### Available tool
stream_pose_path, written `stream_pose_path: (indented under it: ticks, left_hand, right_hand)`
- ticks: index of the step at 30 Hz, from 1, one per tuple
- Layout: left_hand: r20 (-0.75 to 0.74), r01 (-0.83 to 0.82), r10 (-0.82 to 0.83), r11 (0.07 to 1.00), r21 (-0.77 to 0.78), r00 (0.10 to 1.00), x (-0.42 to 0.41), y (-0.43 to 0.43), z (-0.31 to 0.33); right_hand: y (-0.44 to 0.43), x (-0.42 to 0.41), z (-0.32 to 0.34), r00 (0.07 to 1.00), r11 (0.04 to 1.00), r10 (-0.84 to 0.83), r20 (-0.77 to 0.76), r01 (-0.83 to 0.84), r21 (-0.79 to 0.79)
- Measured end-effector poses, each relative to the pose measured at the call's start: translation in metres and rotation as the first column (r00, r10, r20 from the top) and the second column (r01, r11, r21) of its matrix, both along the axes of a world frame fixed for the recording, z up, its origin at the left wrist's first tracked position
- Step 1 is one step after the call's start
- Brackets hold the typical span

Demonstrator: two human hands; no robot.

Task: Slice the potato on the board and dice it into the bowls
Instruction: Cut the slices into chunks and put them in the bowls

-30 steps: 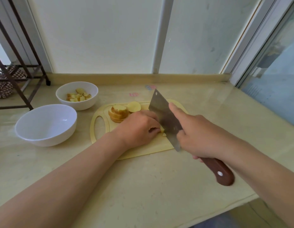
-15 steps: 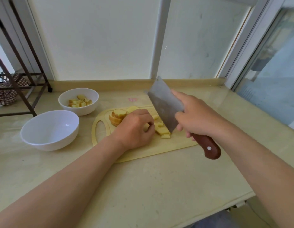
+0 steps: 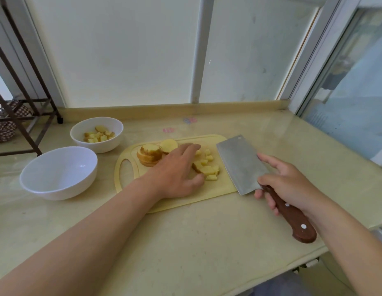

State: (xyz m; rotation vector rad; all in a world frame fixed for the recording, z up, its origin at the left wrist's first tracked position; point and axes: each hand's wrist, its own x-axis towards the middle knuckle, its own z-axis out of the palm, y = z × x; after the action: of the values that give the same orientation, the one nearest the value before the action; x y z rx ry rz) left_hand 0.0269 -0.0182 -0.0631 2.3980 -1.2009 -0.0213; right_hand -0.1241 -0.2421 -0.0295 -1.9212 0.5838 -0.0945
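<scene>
A person's two bare arms reach over a pale stone desk (image 3: 185, 242) towards a yellow cutting board (image 3: 185, 201). The left hand (image 3: 177, 171) lies over the board with its fingers (image 3: 192, 147) loosely spread and released, the thumb touching a small heap of diced potato (image 3: 207, 167). Behind that hand are a stack of potato slices (image 3: 149, 154) and one loose slice (image 3: 168, 145). The right hand (image 3: 286, 182) grasps a cleaver (image 3: 241, 163) where its wooden handle meets the blade, forefinger straight along the blade's back. The blade is tilted, flat side up, over the board's right end. To the left are an empty white bowl (image 3: 57, 189) and, behind it, a smaller bowl (image 3: 100, 146) holding potato cubes.
</scene>
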Motion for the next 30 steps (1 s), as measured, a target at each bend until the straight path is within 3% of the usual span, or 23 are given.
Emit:
stream_pose_path:
  ticks: [3,5,13,30]
  left_hand:
    - [0.026,0.015,-0.019,0.988,0.154,0.999,0.001,-0.004,-0.002]
    - [0.041,0.023,-0.03,0.986,0.168,0.999,0.002,-0.005,-0.002]
    - [-0.007,0.041,-0.041,0.999,0.012,0.999,0.004,-0.003,-0.002]
    - [0.069,0.049,-0.036,0.977,-0.209,0.997,0.004,0.001,-0.004]
  right_hand:
    - [0.003,0.004,-0.002,1.0,1.0,0.017,0.003,-0.017,0.015]
    - [0.006,0.007,-0.003,0.999,0.999,0.038,0.001,-0.038,0.01]
    - [0.031,0.018,-0.012,0.985,0.984,0.17,-0.022,-0.169,0.048]
    - [0.034,0.016,-0.013,0.988,0.984,0.154,-0.011,-0.152,0.087]
